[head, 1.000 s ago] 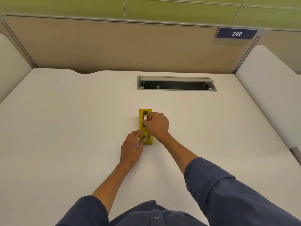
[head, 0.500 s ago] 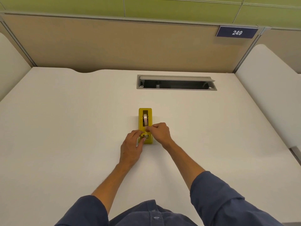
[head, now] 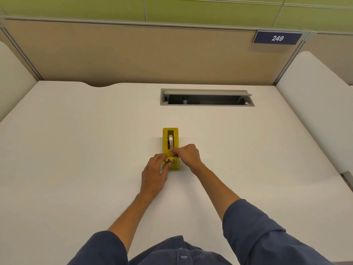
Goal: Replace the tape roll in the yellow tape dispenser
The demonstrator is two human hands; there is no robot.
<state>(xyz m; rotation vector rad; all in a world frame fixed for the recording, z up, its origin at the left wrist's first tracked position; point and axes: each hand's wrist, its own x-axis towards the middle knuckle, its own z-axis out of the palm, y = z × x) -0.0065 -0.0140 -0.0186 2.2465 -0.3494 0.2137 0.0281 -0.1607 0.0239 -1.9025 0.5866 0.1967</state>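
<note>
The yellow tape dispenser point(head: 165, 138) stands lengthwise in the middle of the white desk. A tape roll point(head: 170, 140) sits upright in its slot. My left hand point(head: 154, 174) grips the dispenser's near end from the left, thumb by the metal cutter point(head: 171, 160). My right hand point(head: 188, 155) comes from the right, its fingertips pinched on the strip of tape between the roll and the cutter.
A grey cable hatch point(head: 207, 97) lies open in the desk beyond the dispenser. Beige partition panels close off the back and both sides. A blue sign reading 249 point(head: 277, 37) hangs at the upper right.
My right hand has come off the roll and drawn back toward the cutter, pinching the tape end. The roll now shows seated in the slot. My left hand stays put.
</note>
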